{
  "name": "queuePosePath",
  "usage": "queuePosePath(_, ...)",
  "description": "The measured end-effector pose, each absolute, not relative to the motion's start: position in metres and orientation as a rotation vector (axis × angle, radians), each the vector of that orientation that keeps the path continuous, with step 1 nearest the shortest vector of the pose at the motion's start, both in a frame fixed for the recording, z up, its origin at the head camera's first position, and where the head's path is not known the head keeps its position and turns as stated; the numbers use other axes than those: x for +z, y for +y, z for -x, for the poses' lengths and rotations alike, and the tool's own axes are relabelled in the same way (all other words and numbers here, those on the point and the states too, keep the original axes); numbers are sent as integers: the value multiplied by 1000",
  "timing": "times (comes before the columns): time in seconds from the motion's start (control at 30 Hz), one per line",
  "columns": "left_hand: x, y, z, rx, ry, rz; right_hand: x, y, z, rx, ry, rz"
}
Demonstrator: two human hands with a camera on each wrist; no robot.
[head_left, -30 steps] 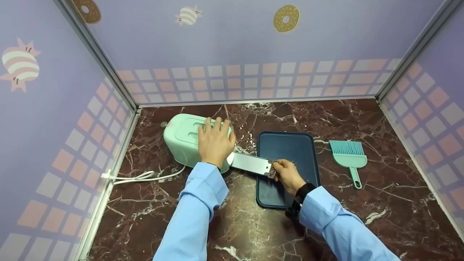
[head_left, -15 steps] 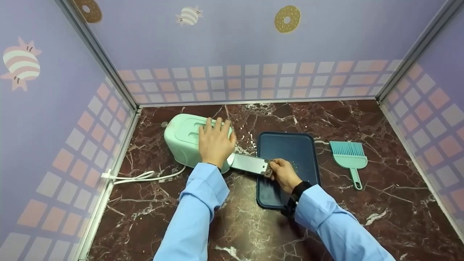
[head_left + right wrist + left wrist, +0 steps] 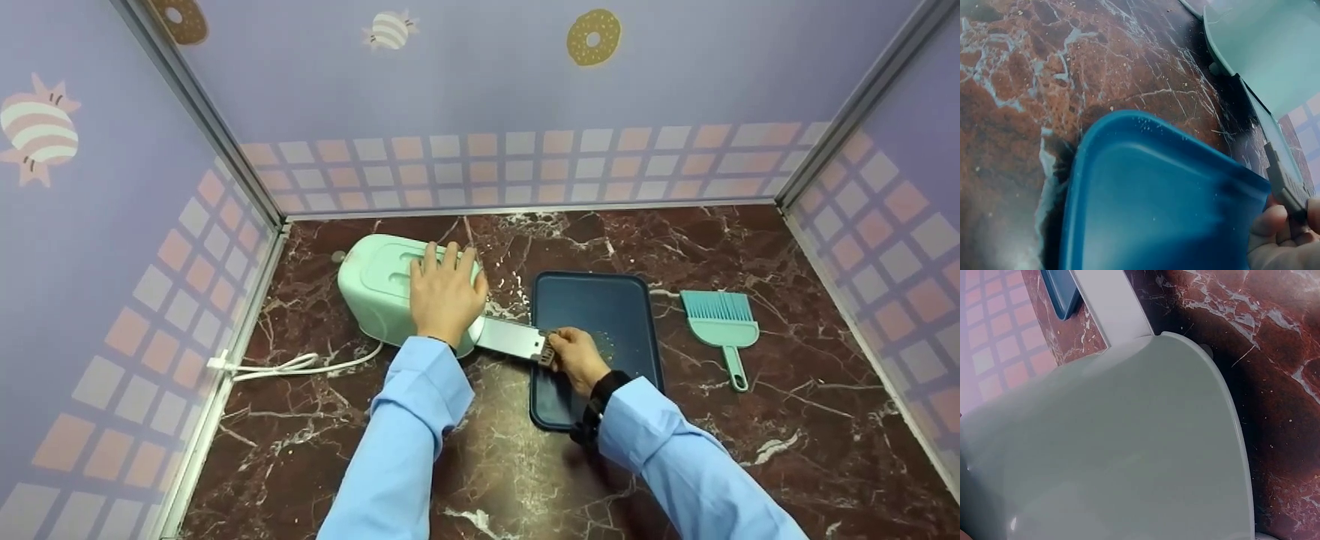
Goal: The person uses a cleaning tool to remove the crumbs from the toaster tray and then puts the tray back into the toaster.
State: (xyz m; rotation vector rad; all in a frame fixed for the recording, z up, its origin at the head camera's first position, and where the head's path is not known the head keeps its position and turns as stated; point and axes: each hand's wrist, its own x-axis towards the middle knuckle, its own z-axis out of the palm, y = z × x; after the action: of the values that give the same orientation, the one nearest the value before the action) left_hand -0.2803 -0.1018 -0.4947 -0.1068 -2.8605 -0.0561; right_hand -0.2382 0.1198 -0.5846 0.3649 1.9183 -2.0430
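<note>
A mint green toaster point(image 3: 375, 300) stands on the left of the marbled surface. My left hand point(image 3: 448, 300) rests on its top, fingers stretched away across it. From the toaster's right end juts a flat metal crumb tray point(image 3: 510, 339). Between thumb and fingers, my right hand point(image 3: 581, 358) pinches the crumb tray's brown outer end, over a dark blue tray point(image 3: 585, 292). The right wrist view shows that pinched end point(image 3: 1283, 180) close up. In the left wrist view the toaster's side point(image 3: 1129, 439) fills most of the picture; the crumb tray's inner end is hidden inside the toaster.
Fine crumbs lie on the blue tray, near the right hand. A teal brush point(image 3: 722, 315) lies right of it, handle towards me. The toaster's white cord point(image 3: 315, 369) runs to the left wall point(image 3: 97, 300). Patterned walls point(image 3: 525, 172) enclose the back and sides.
My right hand has moved left, sliding the crumb tray further into the toaster, so less of it shows. The left hand and the toaster have stayed in place.
</note>
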Motion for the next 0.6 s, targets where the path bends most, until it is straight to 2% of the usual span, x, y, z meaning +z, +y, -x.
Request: queuePosePath(0.6,-494,-103,279,-59,-2850,106,-581,100,237,-1960,2056,-447)
